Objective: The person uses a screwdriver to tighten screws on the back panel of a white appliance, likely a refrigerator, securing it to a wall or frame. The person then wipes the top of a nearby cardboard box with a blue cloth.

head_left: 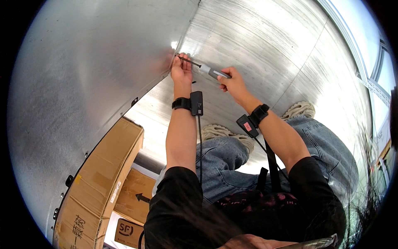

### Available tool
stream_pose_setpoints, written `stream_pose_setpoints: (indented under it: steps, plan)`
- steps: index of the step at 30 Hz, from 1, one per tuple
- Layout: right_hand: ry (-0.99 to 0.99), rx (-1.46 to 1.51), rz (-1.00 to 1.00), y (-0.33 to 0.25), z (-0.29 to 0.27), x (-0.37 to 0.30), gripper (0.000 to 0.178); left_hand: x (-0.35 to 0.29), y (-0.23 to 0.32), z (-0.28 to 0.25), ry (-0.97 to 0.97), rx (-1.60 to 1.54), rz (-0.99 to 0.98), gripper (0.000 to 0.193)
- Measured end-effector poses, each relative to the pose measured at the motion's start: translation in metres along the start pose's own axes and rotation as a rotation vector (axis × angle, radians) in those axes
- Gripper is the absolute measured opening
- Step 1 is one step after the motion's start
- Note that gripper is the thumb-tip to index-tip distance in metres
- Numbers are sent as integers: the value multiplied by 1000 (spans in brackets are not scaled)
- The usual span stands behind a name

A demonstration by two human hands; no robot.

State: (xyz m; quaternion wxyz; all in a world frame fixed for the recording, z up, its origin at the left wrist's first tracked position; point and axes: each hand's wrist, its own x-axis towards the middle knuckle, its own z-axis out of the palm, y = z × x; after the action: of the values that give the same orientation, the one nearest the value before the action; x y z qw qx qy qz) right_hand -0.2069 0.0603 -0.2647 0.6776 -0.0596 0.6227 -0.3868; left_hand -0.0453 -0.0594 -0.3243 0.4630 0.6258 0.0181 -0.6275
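Observation:
In my right hand (234,86) is a screwdriver (215,73) with a grey handle; my fingers are wrapped round the handle. Its thin dark shaft points left and slightly away from me, at the lower edge of a large metal panel (103,58). Close to the shaft's tip is my left hand (182,70), palm up, fingers curled and thumb near the tip. Whatever lies between those fingers is too small to make out. The tip's contact with the panel edge is also unclear.
Cardboard boxes (103,170) stand at the lower left, beside the panel. Dark fittings (69,181) and bolts line the panel's edge. A small dark piece (194,82) lies on the grey floor (265,45). My shoes (299,110) are close by. Cables run from both wrist devices.

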Motion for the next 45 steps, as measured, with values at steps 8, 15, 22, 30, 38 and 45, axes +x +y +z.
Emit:
stream_pose_setpoints:
  steps: [8,15,22,30,38,45]
  plan:
    - [33,-18,1,3,-3,-5,29,-4,3,-5,-83,30,-31,19]
    - [74,-96,-6,1,10,-9,31,-3,2,-1,-34,26,-25,19]
    - [80,-99,-20,1,12,-8,29,-5,3,-1,-46,8,-17,20]
    - [110,-60,-28,6,19,-8,26,-6,4,0,-63,31,-15,20]
    - [119,2,-36,11,20,-5,25,-2,3,-1,-45,19,-20,20]
    - [98,-1,-56,12,20,-3,25,-2,1,-2,-62,25,-12,22]
